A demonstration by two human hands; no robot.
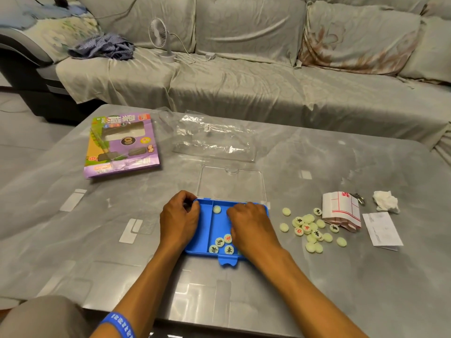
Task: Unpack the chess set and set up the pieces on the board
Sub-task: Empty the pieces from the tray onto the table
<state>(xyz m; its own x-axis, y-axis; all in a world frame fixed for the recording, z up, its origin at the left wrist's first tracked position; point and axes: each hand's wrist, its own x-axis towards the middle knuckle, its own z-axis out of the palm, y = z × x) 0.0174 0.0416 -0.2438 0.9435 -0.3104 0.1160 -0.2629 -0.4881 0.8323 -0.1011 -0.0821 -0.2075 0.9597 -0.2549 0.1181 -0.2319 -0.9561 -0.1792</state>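
A blue plastic case [203, 230] lies open on the grey table, its clear lid [231, 184] folded back flat. Several round pale chess pieces [223, 245] with red or black characters sit in its near end, and one more [216, 209] lies at the far end. My left hand [179, 219] grips the case's far left corner. Inside the right compartment, my right hand [249, 226] lies fingers down over the pieces; what its fingers hold is hidden. A pile of pieces [308, 228] lies right of the case. The folded paper board [341, 211] rests beyond that pile.
The purple cardboard packaging [119, 145] lies at the far left of the table. A crumpled clear plastic bag [214, 137] sits behind the lid. A white slip [382, 230], a crumpled tissue [386, 201] and a key ring [360, 198] are at the right. A sofa stands behind.
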